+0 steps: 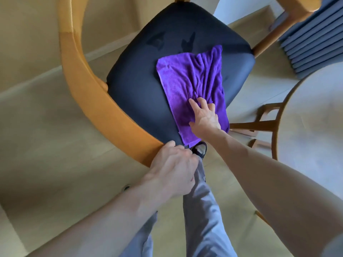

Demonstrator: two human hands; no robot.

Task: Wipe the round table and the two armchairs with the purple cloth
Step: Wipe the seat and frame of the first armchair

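Head view, looking straight down. Right hand (205,115) spread flat on the purple terry cloth (193,86), fingers straight and fanned apart, palm pressing the near end of the fabric onto the dark navy padded seat (137,89) of the curved yellow-wood armchair (89,89). Fingertips dug slightly into the pile, folds of cloth radiating away from them toward the far edge. Left hand (174,167) curled over the near end of the yellow-wood armrest, at the front corner of the seat, thumb hooked on the rim, knuckles up; clenched around the wood, though the fingers underneath hidden from sight.

No containers anywhere in sight.

Purple cloth laid out mostly flat, long side running away from the body, covering the right half of the seat; near corner hanging just over the front edge, beside the left thumb. Two darker patches (188,42) on the seat fabric beyond the far end of the cloth. Right hand on the cloth itself; left hand just beside its near corner, not touching it as far as can be told.

Pale round wooden table (315,115) at the right edge, well apart from the cloth. Grey trouser leg (202,210) and a dark sandal (200,149) below the seat front. Grey pleated curtain (311,39) top right, light wooden floor (46,136) all round.
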